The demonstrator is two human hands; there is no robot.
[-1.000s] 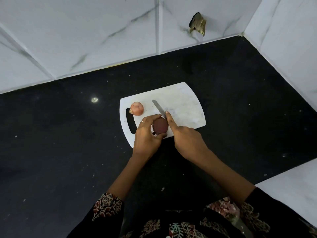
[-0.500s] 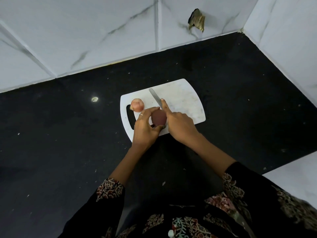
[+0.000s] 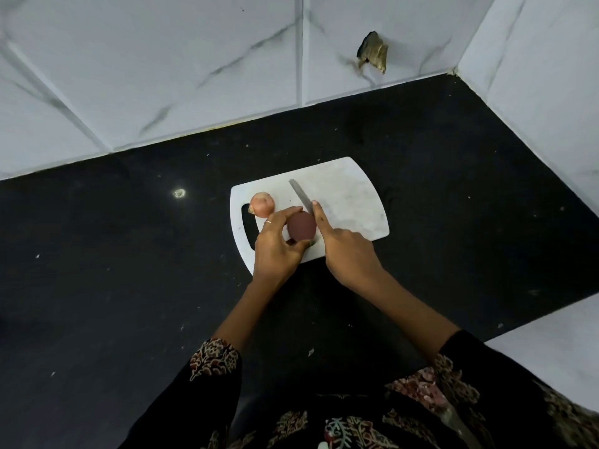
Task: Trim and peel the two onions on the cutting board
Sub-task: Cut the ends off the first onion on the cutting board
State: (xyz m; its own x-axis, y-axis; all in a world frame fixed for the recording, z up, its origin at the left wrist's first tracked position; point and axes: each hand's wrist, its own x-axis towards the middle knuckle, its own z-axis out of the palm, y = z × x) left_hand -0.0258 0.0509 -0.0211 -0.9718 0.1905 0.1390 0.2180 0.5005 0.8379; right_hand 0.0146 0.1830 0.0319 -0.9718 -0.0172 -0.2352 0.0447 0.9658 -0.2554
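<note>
A white cutting board (image 3: 350,202) lies on the black counter. My left hand (image 3: 275,247) grips a dark red onion (image 3: 301,225) near the board's front edge, thumb and fingers curled round it. My right hand (image 3: 348,251) holds a knife (image 3: 300,195), forefinger stretched along the blade's back, the blade lying against the onion's right side and pointing away to the upper left. The knife's handle is hidden in my palm. A paler pinkish onion (image 3: 262,204) sits alone on the board by its handle slot.
The black counter (image 3: 129,270) runs to a marble-tiled wall at the back and right, with a broken hole (image 3: 372,55) in one tile. A white surface (image 3: 557,348) adjoins the counter at the lower right. My patterned sleeves fill the bottom of the view.
The hands, knife and dark onion keep the same grip and place on the board. Only my head has shifted a little, so the scene sits slightly differently in view.
</note>
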